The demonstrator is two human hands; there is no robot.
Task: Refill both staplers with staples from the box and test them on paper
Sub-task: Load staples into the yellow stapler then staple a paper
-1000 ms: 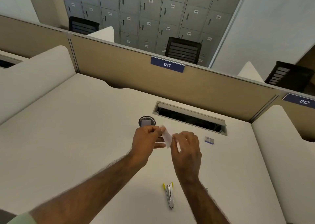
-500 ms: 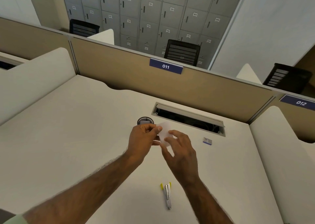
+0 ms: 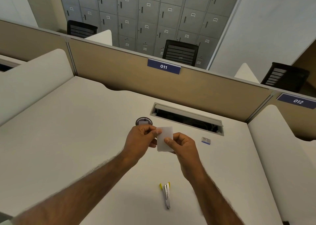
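A small white slip of paper [image 3: 165, 137] is held above the middle of the desk, pinched at its left edge by my left hand [image 3: 140, 141] and at its lower right by my right hand [image 3: 183, 146]. Nearer to me, a silver stapler with yellow ends [image 3: 166, 196] lies on the desk between my forearms, apart from both hands. A small staple box [image 3: 206, 140] rests to the right of my right hand. I see only one stapler.
A round black mesh cup [image 3: 144, 121] with a white item inside stands just behind my left hand. An open cable slot [image 3: 187, 117] runs along the back of the white desk [image 3: 68, 139]. Beige partitions and white side panels border it.
The paper has turned from edge-on to flat and facing me. My right hand shifted from the paper's near edge to pinch its lower right side. The left hand kept its hold.
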